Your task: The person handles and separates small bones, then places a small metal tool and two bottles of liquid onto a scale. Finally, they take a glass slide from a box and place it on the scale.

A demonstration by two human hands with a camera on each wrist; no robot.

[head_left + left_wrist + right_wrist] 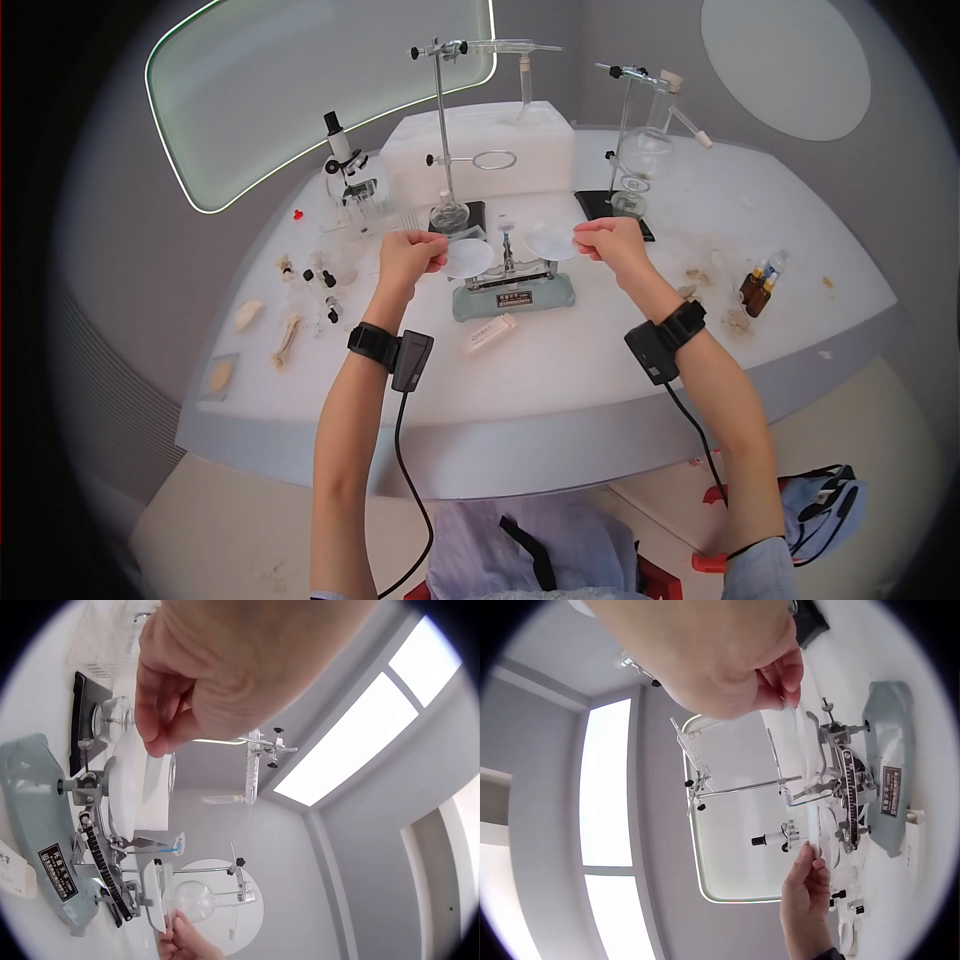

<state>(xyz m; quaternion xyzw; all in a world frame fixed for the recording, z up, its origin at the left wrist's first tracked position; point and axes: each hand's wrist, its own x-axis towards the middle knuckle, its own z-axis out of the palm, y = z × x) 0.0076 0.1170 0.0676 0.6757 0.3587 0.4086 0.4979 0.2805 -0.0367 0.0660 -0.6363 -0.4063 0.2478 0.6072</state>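
Observation:
A two-pan balance (515,298) with a pale green base stands in the middle of the table. My left hand (408,262) is at its left pan (470,260), thumb and fingertips pinching the edge of a thin translucent sheet (152,774) over the white pan. On the other side, my right hand (615,245) pinches a similar thin translucent sheet (794,721) at the right pan (549,246). Between the pans rises the pointer with its small scale (506,232). Both sheets are seen nearly edge-on in the wrist views.
Behind the balance stand a retort stand (441,120) with a ring and a second stand holding a round flask (646,152). A microscope (343,150) is at the back left, brown bottles (757,292) at the right. A small white box (490,333) lies in front; dropper bottles (322,277) stand left.

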